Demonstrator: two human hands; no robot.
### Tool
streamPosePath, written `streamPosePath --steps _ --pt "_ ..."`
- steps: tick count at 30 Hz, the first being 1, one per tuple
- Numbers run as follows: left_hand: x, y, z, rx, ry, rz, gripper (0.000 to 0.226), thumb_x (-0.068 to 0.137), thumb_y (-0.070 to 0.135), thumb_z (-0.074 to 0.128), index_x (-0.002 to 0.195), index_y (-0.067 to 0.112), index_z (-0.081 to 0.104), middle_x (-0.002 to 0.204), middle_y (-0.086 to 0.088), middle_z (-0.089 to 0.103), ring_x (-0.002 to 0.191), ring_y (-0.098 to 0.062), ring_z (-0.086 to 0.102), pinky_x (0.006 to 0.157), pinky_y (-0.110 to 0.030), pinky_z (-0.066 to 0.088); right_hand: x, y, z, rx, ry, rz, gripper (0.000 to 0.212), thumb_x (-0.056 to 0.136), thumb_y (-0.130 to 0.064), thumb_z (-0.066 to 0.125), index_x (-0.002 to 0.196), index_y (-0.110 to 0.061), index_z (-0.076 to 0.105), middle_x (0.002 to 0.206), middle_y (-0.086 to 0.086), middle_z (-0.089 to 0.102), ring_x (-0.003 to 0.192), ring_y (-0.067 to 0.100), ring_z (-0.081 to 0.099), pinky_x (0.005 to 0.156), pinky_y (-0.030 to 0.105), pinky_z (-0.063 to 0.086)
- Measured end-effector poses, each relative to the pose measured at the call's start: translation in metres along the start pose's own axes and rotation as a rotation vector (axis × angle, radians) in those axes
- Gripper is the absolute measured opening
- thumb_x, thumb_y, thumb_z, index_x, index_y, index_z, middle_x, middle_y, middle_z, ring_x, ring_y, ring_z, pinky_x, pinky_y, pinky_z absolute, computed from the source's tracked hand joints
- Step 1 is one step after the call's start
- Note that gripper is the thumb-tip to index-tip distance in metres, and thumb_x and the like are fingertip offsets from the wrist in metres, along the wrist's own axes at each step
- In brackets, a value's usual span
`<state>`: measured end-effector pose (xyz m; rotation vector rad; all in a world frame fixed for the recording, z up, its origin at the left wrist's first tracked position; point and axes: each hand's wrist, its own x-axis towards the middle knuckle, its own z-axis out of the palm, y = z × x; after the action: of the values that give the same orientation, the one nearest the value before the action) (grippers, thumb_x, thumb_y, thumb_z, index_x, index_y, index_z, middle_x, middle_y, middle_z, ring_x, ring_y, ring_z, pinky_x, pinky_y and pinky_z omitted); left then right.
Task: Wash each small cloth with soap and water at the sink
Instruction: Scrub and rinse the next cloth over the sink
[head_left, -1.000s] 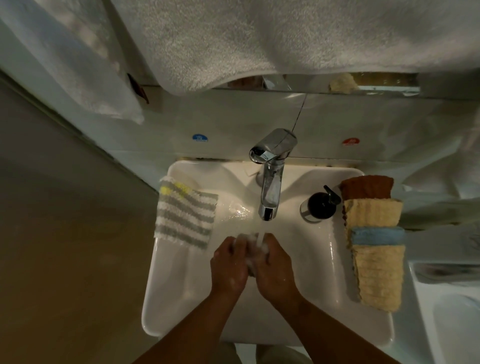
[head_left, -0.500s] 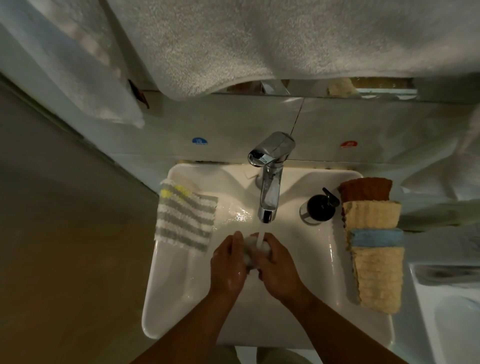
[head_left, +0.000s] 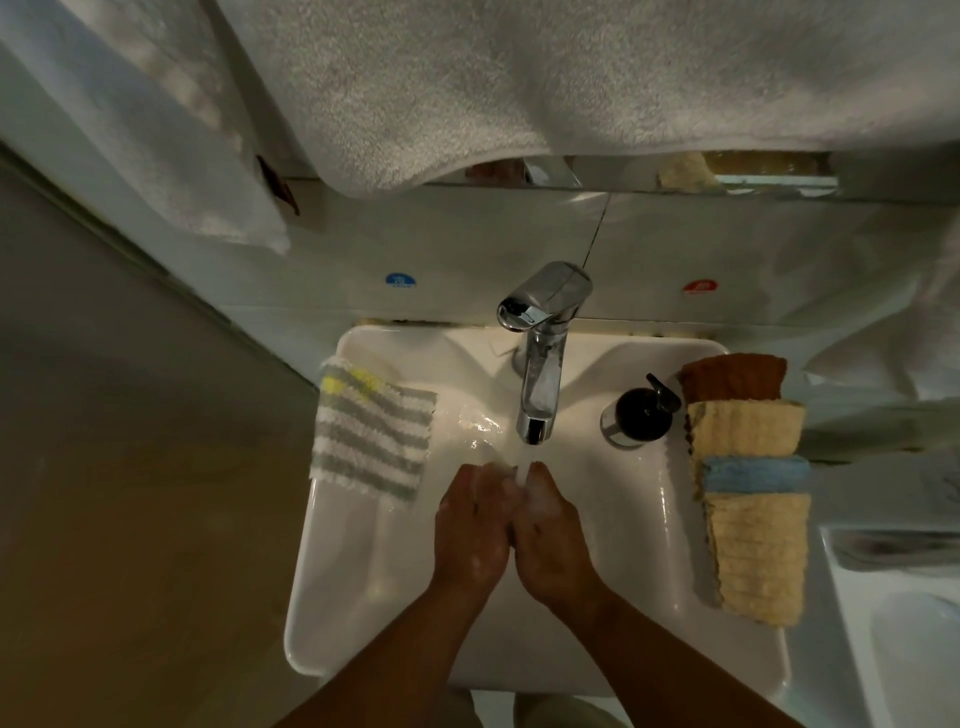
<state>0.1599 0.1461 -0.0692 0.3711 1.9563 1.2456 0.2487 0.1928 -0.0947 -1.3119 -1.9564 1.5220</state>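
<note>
Spray off my left hand (head_left: 470, 525) and right hand (head_left: 550, 535) below the tap (head_left: 540, 384) could soak dry cloths (head_left: 748, 483); grip I cannot tell.

I counted five small cloths: one striped cloth (head_left: 371, 434) at centre left, and four folded at the right: a brown cloth (head_left: 732, 376), an upper yellow cloth (head_left: 745, 428), a blue cloth (head_left: 756, 474) and a lower yellow cloth (head_left: 758, 561). There was one tap (head_left: 540, 364) and one soap dispenser (head_left: 636, 415). There were two wall stickers, a blue sticker (head_left: 400, 280) and a red sticker (head_left: 700, 286). Two towels hung along the top, a large towel (head_left: 571, 78) and a smaller towel (head_left: 156, 130). My two hands were there, left hand (head_left: 470, 530) and right hand (head_left: 553, 540).
</note>
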Motion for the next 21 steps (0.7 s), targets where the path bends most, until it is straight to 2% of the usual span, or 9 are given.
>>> streamPosePath --steps 3,6,8,10,12,14,16,18,21 --pt "0.004 0.001 0.003 0.205 0.030 0.060 0.030 0.104 0.034 0.044 0.078 0.027 0.057 0.077 0.007 0.063 0.078 -0.009 0.065 0.072 -0.031 0.052 0.006 -0.003 0.002 -0.176 0.035 -0.123 0.047 0.103 -0.053 0.037 0.095 -0.014 0.061 0.080 -0.014 0.055 0.073 0.000 0.061 0.057 0.011 0.042" --pt "0.007 0.004 0.005 0.343 0.000 0.134 0.031 0.102 0.034 0.042 0.072 0.029 0.046 0.070 0.012 0.053 0.070 -0.005 0.059 0.067 -0.025 0.044 0.008 0.002 0.004 -0.298 0.058 -0.129 0.045 0.098 -0.057 0.045 0.096 -0.017 0.064 0.079 -0.019 0.053 0.080 -0.008 0.059 0.062 0.008 0.044" --pt "0.009 0.006 0.007 0.366 -0.055 0.190 0.029 0.099 0.035 0.047 0.072 0.028 0.047 0.063 0.014 0.049 0.056 -0.002 0.051 0.058 -0.024 0.047 0.009 0.010 0.005 -0.267 0.076 -0.152 0.035 0.097 -0.046 0.054 0.089 -0.015 0.067 0.076 -0.015 0.060 0.074 -0.001 0.062 0.059 0.010 0.044" --pt "0.009 0.003 0.007 0.360 -0.122 0.187 0.028 0.098 0.038 0.049 0.079 0.020 0.057 0.064 0.009 0.056 0.052 -0.009 0.058 0.053 -0.026 0.052 0.010 0.005 0.002 -0.227 0.078 -0.133 0.023 0.101 -0.026 0.059 0.082 -0.015 0.066 0.071 -0.014 0.060 0.068 -0.001 0.063 0.058 0.009 0.044" --pt "0.007 -0.002 0.006 0.169 -0.102 0.109 0.031 0.098 0.043 0.053 0.087 0.016 0.064 0.074 -0.003 0.068 0.067 -0.020 0.069 0.063 -0.035 0.059 0.011 -0.005 -0.003 -0.123 0.077 0.059 0.033 0.107 -0.027 0.048 0.080 -0.014 0.062 0.068 -0.010 0.061 0.066 0.001 0.062 0.061 0.011 0.047" --pt "0.001 -0.008 0.004 -0.030 -0.115 -0.011 0.038 0.091 0.055 0.053 0.094 0.021 0.068 0.090 -0.005 0.071 0.084 -0.022 0.070 0.073 -0.041 0.061 0.011 -0.015 -0.008 0.095 0.107 0.234 0.045 0.109 -0.036 0.040 0.080 -0.011 0.063 0.071 0.003 0.067 0.067 0.013 0.066 0.065 0.030 0.056" --pt "-0.003 -0.010 0.000 -0.209 -0.175 -0.061 0.044 0.086 0.056 0.058 0.118 0.027 0.066 0.112 -0.001 0.070 0.102 -0.018 0.069 0.081 -0.036 0.061 0.009 -0.022 -0.013 0.282 0.079 0.274 0.034 0.104 -0.038 0.046 0.088 -0.013 0.062 0.080 0.010 0.066 0.071 0.021 0.064 0.062 0.034 0.053" --pt "-0.005 -0.014 -0.005 -0.154 -0.123 0.001 0.048 0.089 0.058 0.064 0.128 0.029 0.061 0.118 0.006 0.068 0.106 -0.011 0.068 0.085 -0.030 0.059 0.003 -0.026 -0.017 0.394 -0.031 0.253 0.026 0.094 -0.040 0.053 0.100 -0.016 0.061 0.087 0.014 0.063 0.069 0.016 0.059 0.056 0.027 0.047" --pt "-0.002 -0.010 -0.007 0.030 -0.025 0.047 0.020 0.099 0.042 0.057 0.107 0.027 0.067 0.098 0.007 0.071 0.091 -0.008 0.069 0.071 -0.019 0.056 -0.006 -0.020 -0.016 0.473 -0.140 0.210 0.024 0.099 -0.032 0.056 0.110 -0.011 0.061 0.084 0.015 0.062 0.065 0.014 0.056 0.052 0.024 0.044"
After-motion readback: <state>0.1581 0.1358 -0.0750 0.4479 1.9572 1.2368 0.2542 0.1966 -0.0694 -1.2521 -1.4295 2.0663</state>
